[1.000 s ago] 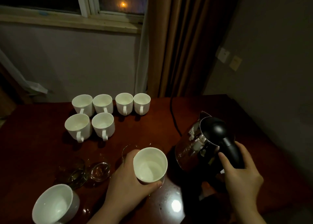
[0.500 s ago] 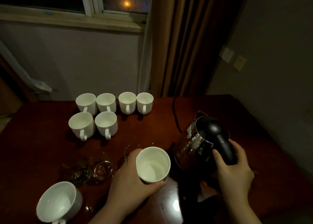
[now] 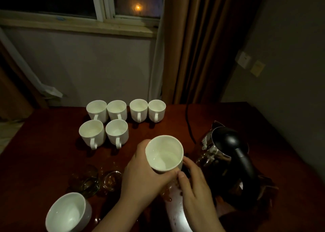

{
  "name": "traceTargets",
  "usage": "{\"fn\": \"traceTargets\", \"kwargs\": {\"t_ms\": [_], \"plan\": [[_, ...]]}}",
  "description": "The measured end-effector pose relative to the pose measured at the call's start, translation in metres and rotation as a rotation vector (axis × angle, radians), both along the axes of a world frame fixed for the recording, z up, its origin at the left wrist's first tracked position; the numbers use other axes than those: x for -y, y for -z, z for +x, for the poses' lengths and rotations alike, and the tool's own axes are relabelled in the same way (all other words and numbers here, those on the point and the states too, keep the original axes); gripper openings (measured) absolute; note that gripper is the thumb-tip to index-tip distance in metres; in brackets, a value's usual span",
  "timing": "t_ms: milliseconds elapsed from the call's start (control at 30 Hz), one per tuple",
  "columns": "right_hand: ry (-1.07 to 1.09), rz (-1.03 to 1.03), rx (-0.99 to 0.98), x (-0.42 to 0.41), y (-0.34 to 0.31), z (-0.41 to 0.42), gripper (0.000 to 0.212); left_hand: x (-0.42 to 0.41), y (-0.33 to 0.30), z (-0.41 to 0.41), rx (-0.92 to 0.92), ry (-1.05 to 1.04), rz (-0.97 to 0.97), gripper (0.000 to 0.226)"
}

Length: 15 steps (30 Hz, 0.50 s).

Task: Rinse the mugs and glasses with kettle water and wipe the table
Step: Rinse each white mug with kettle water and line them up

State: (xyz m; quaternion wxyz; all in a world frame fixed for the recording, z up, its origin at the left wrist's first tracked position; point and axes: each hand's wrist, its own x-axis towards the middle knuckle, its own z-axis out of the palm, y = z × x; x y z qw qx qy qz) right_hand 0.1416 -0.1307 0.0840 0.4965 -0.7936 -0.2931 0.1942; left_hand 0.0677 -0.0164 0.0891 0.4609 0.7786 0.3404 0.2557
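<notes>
Held mug point(image 3: 164, 153): white, raised above the table point(image 3: 44, 152) near its middle, mouth tipped toward the camera, a little clear water pooled inside; left hand point(image 3: 144, 175) wrapped round its left side and underside, fingers curled and clamped on the wall; right hand point(image 3: 195, 182) at the lower right of the same mug, thumb and fingertips touching its base, whether gripping or merely touching not clear. Kettle point(image 3: 226, 158): steel body, black lid and handle, standing free on the table just right of the hands, touched by neither; black cord point(image 3: 189, 119) trailing from behind it toward the curtain point(image 3: 197, 43). Six mugs point(image 3: 116, 122): white, upright, grouped at the far side of the table, four in the back row, two in front, handles toward the camera. Tilted mug point(image 3: 67, 212): white, at the near left edge, leaning. Glasses point(image 3: 88, 179): clear, dim, between the tilted mug and the left hand, number hard to tell. Wet patch point(image 3: 175, 212): bright reflection with droplets on the table below the hands.
</notes>
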Motion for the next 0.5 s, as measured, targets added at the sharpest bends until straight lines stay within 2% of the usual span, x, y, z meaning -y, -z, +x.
{"fn": "traceTargets", "kwargs": {"t_ms": [67, 133, 233, 367, 500], "plan": [[-0.021, 0.041, -0.190, -0.012, 0.000, 0.001, 0.037, -0.006, -0.003, 0.004, 0.006, -0.048, 0.019, 0.081], [-0.009, 0.083, -0.288, -0.027, -0.002, 0.006, 0.040, -0.012, -0.004, 0.009, 0.006, -0.094, 0.039, 0.081], [-0.026, 0.079, -0.274, -0.051, 0.000, 0.012, 0.059, -0.023, -0.005, 0.018, -0.014, -0.156, 0.041, 0.072], [-0.067, 0.014, -0.232, -0.080, -0.004, 0.020, 0.074, -0.043, -0.001, 0.032, -0.053, -0.204, 0.014, 0.078], [-0.121, 0.022, -0.197, -0.110, -0.007, 0.036, 0.039, -0.065, 0.009, 0.044, -0.061, -0.203, -0.003, 0.073]]}}
